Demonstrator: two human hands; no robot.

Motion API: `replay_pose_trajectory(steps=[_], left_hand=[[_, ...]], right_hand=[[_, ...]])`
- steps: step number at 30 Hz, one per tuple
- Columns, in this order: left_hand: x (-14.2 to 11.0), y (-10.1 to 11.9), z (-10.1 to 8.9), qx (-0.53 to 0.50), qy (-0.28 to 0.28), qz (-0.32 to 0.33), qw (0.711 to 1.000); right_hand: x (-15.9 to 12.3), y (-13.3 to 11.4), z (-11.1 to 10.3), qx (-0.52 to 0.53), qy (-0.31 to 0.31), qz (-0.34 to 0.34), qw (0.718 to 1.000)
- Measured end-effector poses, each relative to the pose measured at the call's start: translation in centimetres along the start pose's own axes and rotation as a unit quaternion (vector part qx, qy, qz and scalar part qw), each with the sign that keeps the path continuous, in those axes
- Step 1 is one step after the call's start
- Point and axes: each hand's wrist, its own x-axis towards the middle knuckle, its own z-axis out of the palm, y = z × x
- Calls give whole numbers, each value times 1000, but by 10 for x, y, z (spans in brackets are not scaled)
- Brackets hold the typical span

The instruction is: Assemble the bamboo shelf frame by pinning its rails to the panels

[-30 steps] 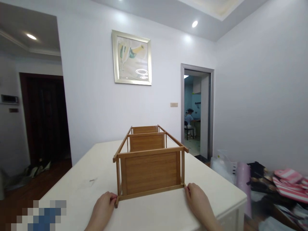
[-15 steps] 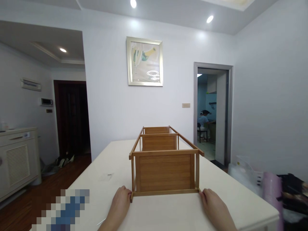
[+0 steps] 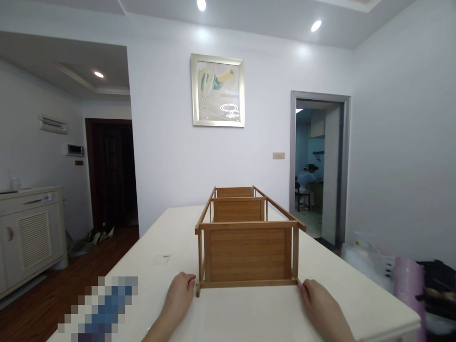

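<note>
Two rear rack panels [image 3: 239, 210] partly hidden

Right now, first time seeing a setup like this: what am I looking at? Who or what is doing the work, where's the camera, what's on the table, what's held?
There is no machine here: a person works with two bare hands. Every picture comes from one camera worn on that person's head, looking forward and down. On the pale table lies a wooden rack on its side, its panels standing upright one behind another. The right hand has its fingertips on the rack's near lower right end. The left hand is at the near lower left end; whether it touches is hard to tell. A small scrap lies left of the rack, too small to identify.
</note>
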Motion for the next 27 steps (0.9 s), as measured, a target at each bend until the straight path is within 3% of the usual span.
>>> replay_pose_trajectory(steps=[13,21,27], left_hand=[[8,-5,11,-7,-10,-21,1000],[0,3,7,10,-17,27,999],[5,-2,10,1,-12,1,1000]], right_hand=[[-2,-3,-5,-10,-2,-9,1000],[-2,-4,-6,-10,1,-8,1000],[-2,0,1,-17,6,-7,1000]])
